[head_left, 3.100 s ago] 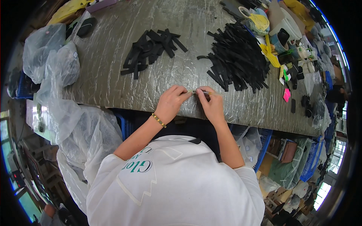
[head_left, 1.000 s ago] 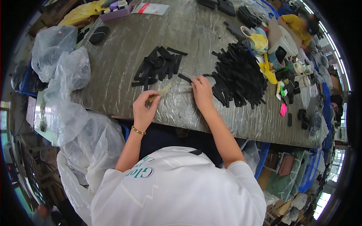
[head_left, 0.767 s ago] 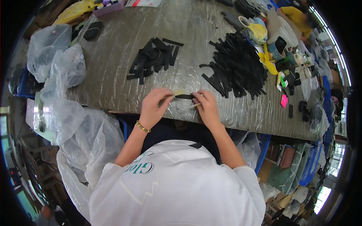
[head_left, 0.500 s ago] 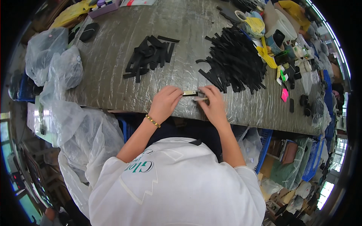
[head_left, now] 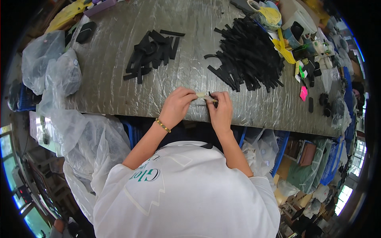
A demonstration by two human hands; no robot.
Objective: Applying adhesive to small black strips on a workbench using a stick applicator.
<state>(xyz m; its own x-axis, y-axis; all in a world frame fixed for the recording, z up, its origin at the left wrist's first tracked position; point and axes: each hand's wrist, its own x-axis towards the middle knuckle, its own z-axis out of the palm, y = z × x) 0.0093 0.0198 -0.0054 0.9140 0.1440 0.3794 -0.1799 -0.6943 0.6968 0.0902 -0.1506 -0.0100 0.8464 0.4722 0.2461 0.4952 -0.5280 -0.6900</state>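
Close to the table's near edge, my left hand (head_left: 179, 104) is closed, thumb and fingers pinching a short, flat, cream-coloured strip (head_left: 201, 95). A small black end (head_left: 209, 94) shows at the strip's right tip, beside my right fingers. My right hand (head_left: 221, 109) is also closed, its fingertips round a thin pale stick (head_left: 214, 100) whose kind is too small to make out. The stick lies just below the cream strip; whether they touch I cannot tell. Beyond my hands are a small pile of black strips (head_left: 152, 51) on the left and a larger heap of black strips (head_left: 252, 55) on the right.
The table (head_left: 107, 75) has a crinkled, shiny plastic cover. At left are clear plastic bags (head_left: 45, 59) and a black pouch (head_left: 85, 32). Tubs (head_left: 299, 22), a yellow strap (head_left: 282, 49) and a pink tag (head_left: 303, 93) lie right. Blue crates (head_left: 331, 162) stand below the edge.
My right hand has moved in toward the left, bringing the pale stick up against or close to the cream strip. The whole view has shifted slightly; both black piles look unchanged.
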